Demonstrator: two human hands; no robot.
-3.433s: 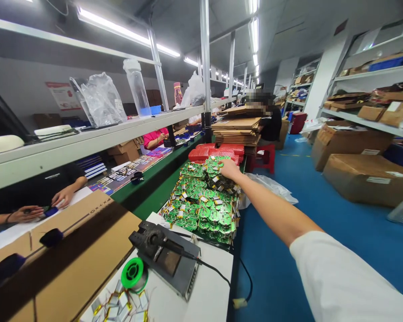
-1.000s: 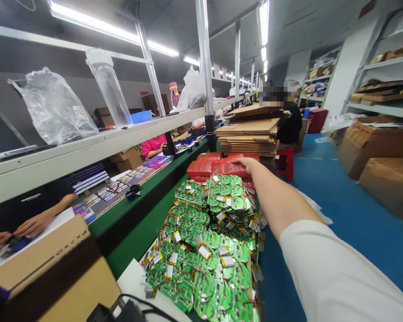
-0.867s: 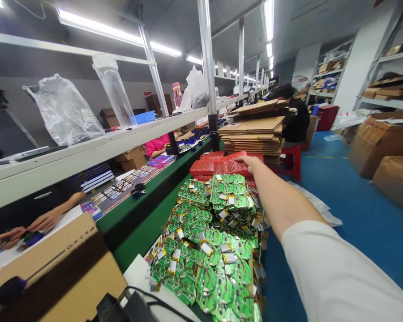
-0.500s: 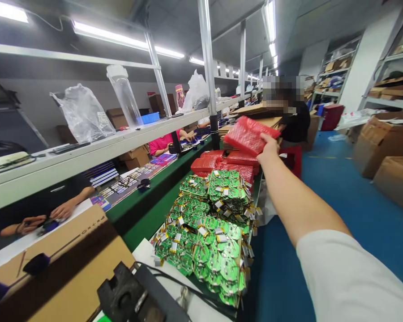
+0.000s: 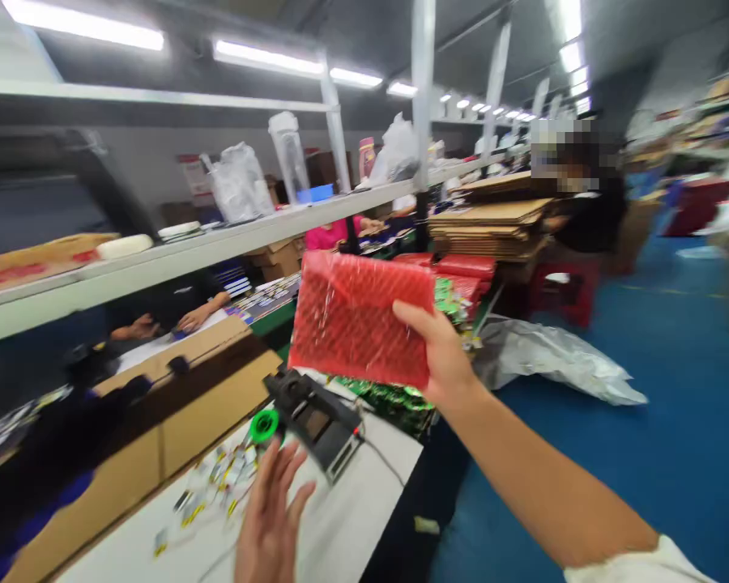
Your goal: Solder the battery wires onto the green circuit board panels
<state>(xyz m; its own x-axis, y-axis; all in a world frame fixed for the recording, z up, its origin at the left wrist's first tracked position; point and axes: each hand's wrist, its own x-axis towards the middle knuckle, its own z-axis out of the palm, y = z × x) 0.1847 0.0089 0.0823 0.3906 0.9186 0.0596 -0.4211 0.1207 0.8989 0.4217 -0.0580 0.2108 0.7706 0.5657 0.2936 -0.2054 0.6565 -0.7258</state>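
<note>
A flat red bubble-wrap package [image 5: 358, 316] is gripped at its right end by my right hand [image 5: 441, 348], thumb across the near face. It hangs in the air and hides much of the green circuit boards [image 5: 394, 397] behind it. My left hand [image 5: 273, 510] is raised low over the white worktop [image 5: 364, 526], fingers apart, holding nothing. Just beyond that hand lie a green spool-like ring [image 5: 263, 425] and a black device [image 5: 319, 421] with a small red light. Several small silver battery cells [image 5: 224, 478] with yellow ends are scattered to its left.
More red packages [image 5: 465, 267] lie behind the boards, beside stacked cardboard [image 5: 492, 223]. A long cardboard box [image 5: 206, 421] borders the worktop on the left. A clear plastic bag [image 5: 559, 360] hangs at the right. Co-workers sit across the bench, and one person [image 5: 595, 210] is farther back.
My right hand has brought the red package from the far stack back toward me and left. My left hand has come into view. The camera has turned, showing more worktop.
</note>
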